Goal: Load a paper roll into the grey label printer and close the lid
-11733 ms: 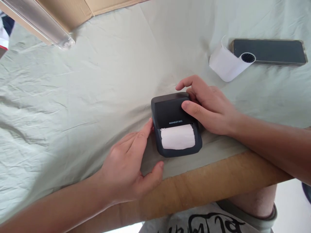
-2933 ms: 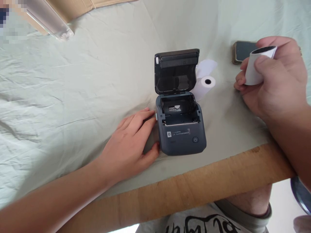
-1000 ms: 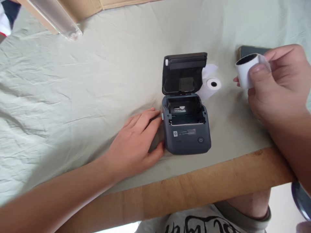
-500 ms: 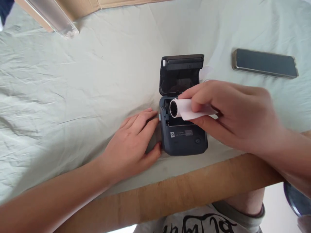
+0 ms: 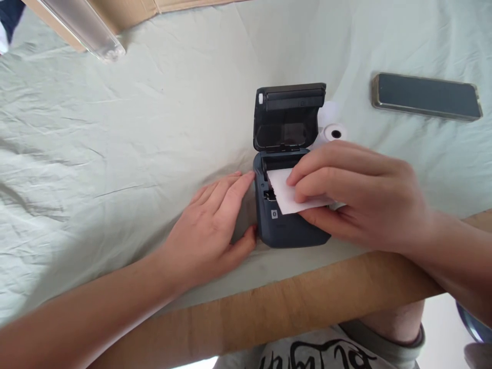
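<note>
A small dark blue label printer [image 5: 294,233] lies on the cloth with its black lid [image 5: 288,118] raised. My left hand [image 5: 207,228] rests along the printer's left side, fingers stretched out and thumb apart, tips touching the casing. Over the printer's paper bay, my right hand [image 5: 353,189] grips a small roll of white paper [image 5: 286,195]; its loose flap hangs toward me and has a ragged left edge. The roll's core is hidden behind the flap and my fingers. Beyond my right hand stands another white paper roll [image 5: 335,132] with a dark core, partly hidden.
A phone [image 5: 428,96] in a clear case lies at the right. Cardboard [image 5: 130,15] and a clear plastic piece [image 5: 90,28] are at the top left. The wooden table edge [image 5: 269,302] runs along the front, near my legs.
My right hand has tipped the paper roll and brought it slightly toward me, so its flap now faces up and hides the core. The second roll has come into view. My left hand stays put.
</note>
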The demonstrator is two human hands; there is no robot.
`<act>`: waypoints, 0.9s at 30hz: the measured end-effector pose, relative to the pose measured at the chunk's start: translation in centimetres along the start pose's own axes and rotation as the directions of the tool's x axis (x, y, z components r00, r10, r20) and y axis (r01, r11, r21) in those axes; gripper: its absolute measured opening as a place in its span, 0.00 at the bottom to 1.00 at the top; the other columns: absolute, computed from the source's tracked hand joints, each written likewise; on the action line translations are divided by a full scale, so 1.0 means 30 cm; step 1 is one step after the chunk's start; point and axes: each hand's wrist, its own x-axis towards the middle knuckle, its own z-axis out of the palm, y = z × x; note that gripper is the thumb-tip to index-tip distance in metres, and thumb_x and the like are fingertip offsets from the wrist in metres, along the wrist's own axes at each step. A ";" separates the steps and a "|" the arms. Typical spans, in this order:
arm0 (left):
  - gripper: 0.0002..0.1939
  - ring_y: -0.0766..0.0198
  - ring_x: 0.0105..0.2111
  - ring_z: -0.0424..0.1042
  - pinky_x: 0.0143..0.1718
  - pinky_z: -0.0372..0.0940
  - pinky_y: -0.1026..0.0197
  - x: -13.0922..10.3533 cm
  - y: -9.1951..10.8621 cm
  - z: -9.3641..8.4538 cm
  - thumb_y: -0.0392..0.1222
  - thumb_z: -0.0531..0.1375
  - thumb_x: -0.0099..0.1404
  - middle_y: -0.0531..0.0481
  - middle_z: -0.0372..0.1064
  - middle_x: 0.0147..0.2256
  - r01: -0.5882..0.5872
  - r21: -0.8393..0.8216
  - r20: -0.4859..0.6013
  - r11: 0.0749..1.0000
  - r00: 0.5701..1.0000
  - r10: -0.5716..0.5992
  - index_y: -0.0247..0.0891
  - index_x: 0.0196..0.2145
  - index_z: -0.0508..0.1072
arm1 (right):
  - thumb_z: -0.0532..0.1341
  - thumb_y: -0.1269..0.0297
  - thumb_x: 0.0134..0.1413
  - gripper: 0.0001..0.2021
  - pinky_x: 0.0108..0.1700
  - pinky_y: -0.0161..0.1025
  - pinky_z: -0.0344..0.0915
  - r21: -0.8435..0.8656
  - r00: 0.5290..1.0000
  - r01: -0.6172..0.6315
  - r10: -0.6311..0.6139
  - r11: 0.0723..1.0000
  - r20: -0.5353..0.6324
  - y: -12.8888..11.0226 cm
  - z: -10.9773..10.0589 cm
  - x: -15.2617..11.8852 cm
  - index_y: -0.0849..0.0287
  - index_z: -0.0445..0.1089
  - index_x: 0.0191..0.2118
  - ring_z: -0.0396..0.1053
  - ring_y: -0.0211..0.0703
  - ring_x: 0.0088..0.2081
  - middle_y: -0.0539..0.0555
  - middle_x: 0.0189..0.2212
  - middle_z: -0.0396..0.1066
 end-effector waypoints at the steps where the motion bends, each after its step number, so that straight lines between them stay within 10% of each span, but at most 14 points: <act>1: 0.38 0.40 0.74 0.77 0.73 0.78 0.36 -0.003 0.001 0.002 0.39 0.59 0.80 0.33 0.75 0.72 -0.005 -0.002 -0.013 1.000 1.000 0.005 0.42 0.83 0.56 | 0.66 0.76 0.75 0.10 0.44 0.43 0.83 0.000 1.000 0.020 -0.020 1.000 0.004 0.001 0.005 -0.008 0.50 0.71 0.44 0.85 0.41 0.43 0.48 0.44 0.86; 8: 0.35 0.41 0.74 0.75 0.71 0.78 0.34 -0.027 -0.003 0.028 0.37 0.59 0.81 0.40 0.69 0.74 -0.009 0.005 -0.046 1.000 0.999 0.009 0.61 0.80 0.68 | 0.63 0.51 0.84 0.12 0.50 0.49 0.82 0.068 0.995 0.095 -0.095 0.993 -0.004 0.029 0.007 -0.064 0.51 0.77 0.48 0.81 0.46 0.46 0.55 0.48 0.84; 18: 0.34 0.35 0.78 0.71 0.72 0.76 0.28 -0.028 -0.006 0.023 0.34 0.62 0.81 0.44 0.68 0.78 -0.051 -0.009 -0.024 0.999 0.998 0.050 0.69 0.75 0.75 | 0.71 0.67 0.74 0.07 0.49 0.47 0.81 -0.047 0.997 0.046 -0.048 0.998 -0.053 0.041 0.019 -0.043 0.49 0.74 0.49 0.82 0.44 0.44 0.50 0.45 0.84; 27: 0.35 0.39 0.81 0.69 0.74 0.76 0.32 -0.034 -0.005 0.026 0.33 0.67 0.80 0.49 0.64 0.82 -0.072 -0.028 -0.001 0.997 0.997 0.072 0.74 0.72 0.77 | 0.63 0.61 0.77 0.30 0.82 0.72 0.70 -0.074 0.965 -0.225 0.211 0.972 -0.154 0.028 0.073 -0.075 0.42 0.57 0.77 0.60 0.64 0.86 0.64 0.77 0.69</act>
